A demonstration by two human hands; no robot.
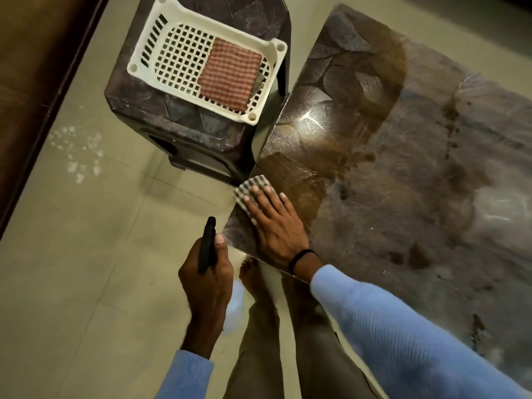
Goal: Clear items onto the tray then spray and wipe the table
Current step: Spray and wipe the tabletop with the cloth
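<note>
My right hand lies flat, fingers spread, pressing a checked cloth onto the near left corner of the dark patterned table. My left hand grips a spray bottle by its black head, held off the table's edge over the floor; the white bottle body hangs below the hand. A white lattice tray stands on a dark stool beyond the table's corner, with a folded red checked cloth lying in it.
The table surface shows wet brown smears and dark specks toward the right. Beige tiled floor spreads to the left, with white splash marks. A brown wooden edge runs along the far left. My legs and bare foot stand at the table's corner.
</note>
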